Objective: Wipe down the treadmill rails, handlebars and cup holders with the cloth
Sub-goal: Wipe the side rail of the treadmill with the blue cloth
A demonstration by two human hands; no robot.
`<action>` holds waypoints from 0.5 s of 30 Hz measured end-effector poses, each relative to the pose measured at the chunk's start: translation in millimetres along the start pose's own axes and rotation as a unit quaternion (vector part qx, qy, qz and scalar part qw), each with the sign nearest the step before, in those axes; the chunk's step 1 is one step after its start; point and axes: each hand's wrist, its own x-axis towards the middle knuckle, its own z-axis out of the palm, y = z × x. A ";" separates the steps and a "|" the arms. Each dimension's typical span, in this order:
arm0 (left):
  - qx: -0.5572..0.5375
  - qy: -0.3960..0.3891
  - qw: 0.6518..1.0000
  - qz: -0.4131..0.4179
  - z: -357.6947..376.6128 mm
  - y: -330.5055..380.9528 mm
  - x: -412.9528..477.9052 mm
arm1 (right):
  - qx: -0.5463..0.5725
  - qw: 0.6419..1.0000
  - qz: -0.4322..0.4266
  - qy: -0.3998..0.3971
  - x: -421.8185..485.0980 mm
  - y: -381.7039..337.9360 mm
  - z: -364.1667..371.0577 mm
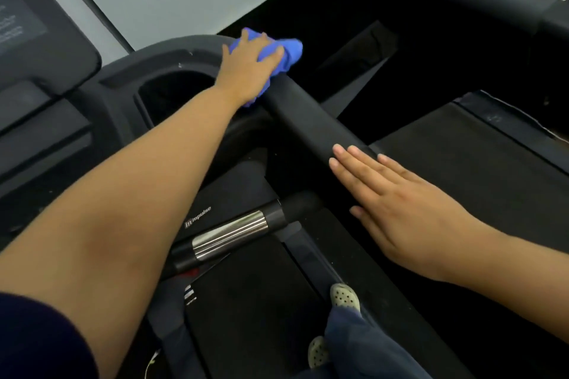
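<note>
On the handlebar, beside the cup holder, the left hand grips the bunched blue cloth; the right hand rests flat, fingers straight. Bunched so, the cloth may miss the bar's underside.

The handlebar is lying bare between the left grip, clutching the cloth at the far end, and the right grip, resting flat at the near end. Left, the cup holder is gaping open (the console crowding beyond it).
</note>
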 end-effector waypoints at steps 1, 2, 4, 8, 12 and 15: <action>0.051 -0.020 0.998 0.036 6.4 -1.1 -2.9 | 0.003 1.000 -0.003 -0.003 2.1 -0.2 1.3; 0.072 -0.024 0.995 0.067 9.0 0.9 -4.9 | 0.006 1.000 -0.006 -0.005 3.9 -1.2 2.2; 0.088 -0.028 0.991 0.097 9.6 9.0 -5.7 | 0.017 1.000 -0.013 -0.003 7.9 -1.7 3.2; 0.130 -0.058 0.980 0.137 18.9 26.4 -7.8 | 0.052 0.999 -0.005 0.004 11.5 -0.2 2.9; 0.183 -0.101 0.959 0.190 33.0 46.0 -20.4 | 0.088 0.996 0.005 0.007 11.9 -2.0 4.7; 0.182 -0.131 0.952 0.207 42.8 57.3 -28.1 | 0.087 0.996 0.005 0.012 11.8 -1.9 5.5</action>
